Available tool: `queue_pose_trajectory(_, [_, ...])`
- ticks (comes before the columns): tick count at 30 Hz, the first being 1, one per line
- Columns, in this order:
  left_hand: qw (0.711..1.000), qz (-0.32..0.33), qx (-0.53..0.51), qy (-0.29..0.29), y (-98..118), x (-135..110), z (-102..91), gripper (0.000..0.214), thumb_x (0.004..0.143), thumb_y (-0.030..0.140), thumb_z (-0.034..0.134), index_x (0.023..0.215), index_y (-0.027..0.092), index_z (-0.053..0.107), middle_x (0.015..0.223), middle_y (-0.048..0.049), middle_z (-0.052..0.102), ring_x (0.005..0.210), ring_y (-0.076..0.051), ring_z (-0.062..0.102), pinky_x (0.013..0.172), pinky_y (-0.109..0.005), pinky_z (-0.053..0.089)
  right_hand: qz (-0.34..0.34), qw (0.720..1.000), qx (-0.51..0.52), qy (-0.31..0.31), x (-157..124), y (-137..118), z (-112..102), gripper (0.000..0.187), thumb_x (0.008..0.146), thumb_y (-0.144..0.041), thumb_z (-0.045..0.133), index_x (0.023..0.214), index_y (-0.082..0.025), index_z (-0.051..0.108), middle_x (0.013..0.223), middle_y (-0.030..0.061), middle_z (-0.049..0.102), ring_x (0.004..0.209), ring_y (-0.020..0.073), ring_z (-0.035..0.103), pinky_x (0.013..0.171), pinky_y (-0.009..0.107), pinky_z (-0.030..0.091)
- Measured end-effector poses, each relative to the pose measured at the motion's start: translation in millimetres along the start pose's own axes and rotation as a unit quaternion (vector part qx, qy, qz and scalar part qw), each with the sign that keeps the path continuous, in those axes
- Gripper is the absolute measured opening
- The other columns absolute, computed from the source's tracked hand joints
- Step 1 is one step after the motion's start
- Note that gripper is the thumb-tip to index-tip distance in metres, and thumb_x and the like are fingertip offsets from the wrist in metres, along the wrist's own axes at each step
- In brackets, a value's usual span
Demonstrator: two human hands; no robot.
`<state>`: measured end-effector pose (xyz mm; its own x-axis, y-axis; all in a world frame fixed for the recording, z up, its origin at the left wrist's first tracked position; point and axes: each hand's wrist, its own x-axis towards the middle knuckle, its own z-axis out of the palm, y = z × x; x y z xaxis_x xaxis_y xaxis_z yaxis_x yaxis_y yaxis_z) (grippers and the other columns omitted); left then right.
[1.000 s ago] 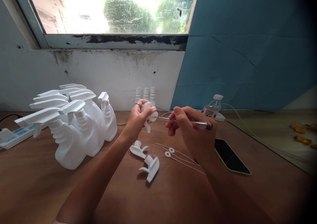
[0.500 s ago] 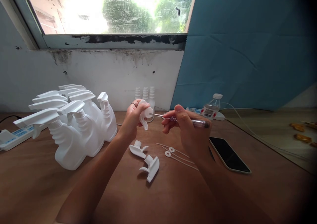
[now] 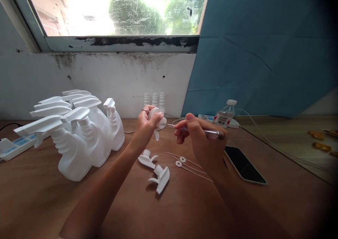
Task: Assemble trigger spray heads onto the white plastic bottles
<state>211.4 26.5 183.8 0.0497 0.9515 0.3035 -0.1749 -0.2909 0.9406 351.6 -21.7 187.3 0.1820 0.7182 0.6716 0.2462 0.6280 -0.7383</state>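
Observation:
My left hand [image 3: 149, 121] is closed around a white trigger spray head [image 3: 156, 134], its round collar turned to the right. In my right hand [image 3: 196, 131] is a screwdriver [image 3: 211, 134] with a clear handle and a thin metal shaft. The shaft's tip is at the collar of the spray head; whether it is inside cannot be seen. Below my hands, two more spray heads [image 3: 163, 179] lie on the table [image 3: 126, 210]. Thin white dip tubes [image 3: 194, 170] and two small white washers [image 3: 179, 164] lie to their right.
White spray bottles [image 3: 76, 158] with heads on stand clustered at the left, by a power strip [image 3: 19, 145]. Several headless bottles [image 3: 162, 101] stand by the wall. At the right are a phone [image 3: 245, 165] and a clear plastic bottle [image 3: 225, 114].
My left hand has turned the spray head and shifted it slightly right, so its collar faces more toward the screwdriver. My right hand has moved little.

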Motion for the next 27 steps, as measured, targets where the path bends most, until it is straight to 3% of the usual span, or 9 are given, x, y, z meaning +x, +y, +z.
queue_pose_trajectory(7, [0.998, 0.037, 0.045, 0.019, -1, -3, 2.7, 0.026, 0.075, 0.034, 0.063, 0.089, 0.018, 0.048, 0.068, 0.0044, 0.046, 0.055, -0.006, 0.042, 0.051, -0.015, 0.036, -0.067, 0.996, -0.057, -0.006, -6, 5, 2, 0.037, 0.092, -0.038, 0.054, 0.066, -0.017, 0.071, 0.051, -0.0002, 0.06, 0.047, 0.0106, 0.059, 0.051, 0.023, 0.049])
queue_pose_trajectory(13, [0.999, -0.008, -0.031, 0.021, 4, -1, -5.0, 0.023, 0.075, 0.035, 0.06, 0.086, 0.02, 0.047, 0.067, 0.004, 0.045, 0.048, -0.005, 0.037, 0.04, -0.014, 0.026, -0.022, 0.998, 0.051, 0.01, -8, 9, 10, 0.038, 0.092, -0.043, 0.053, 0.071, -0.018, 0.072, 0.061, 0.0018, 0.066, 0.048, 0.012, 0.061, 0.052, 0.027, 0.053])
queue_pose_trajectory(22, [0.997, -0.022, -0.075, 0.006, 5, 0, -6.1, 0.02, 0.075, 0.033, 0.058, 0.085, 0.02, 0.046, 0.067, 0.0039, 0.046, 0.047, -0.005, 0.038, 0.041, -0.015, 0.029, 0.036, 0.993, 0.102, 0.037, -10, 5, 13, 0.043, 0.09, -0.049, 0.053, 0.069, -0.015, 0.071, 0.06, 0.0032, 0.065, 0.045, 0.0131, 0.061, 0.046, 0.027, 0.052])
queue_pose_trajectory(27, [0.997, -0.008, -0.065, 0.028, 2, 0, -3.6, 0.019, 0.075, 0.032, 0.058, 0.083, 0.02, 0.047, 0.066, 0.0043, 0.045, 0.047, -0.005, 0.036, 0.041, -0.014, 0.026, 0.041, 0.996, 0.073, 0.014, -10, -1, 12, 0.041, 0.087, -0.05, 0.057, 0.069, -0.016, 0.071, 0.06, 0.003, 0.066, 0.047, 0.0133, 0.062, 0.05, 0.027, 0.053])
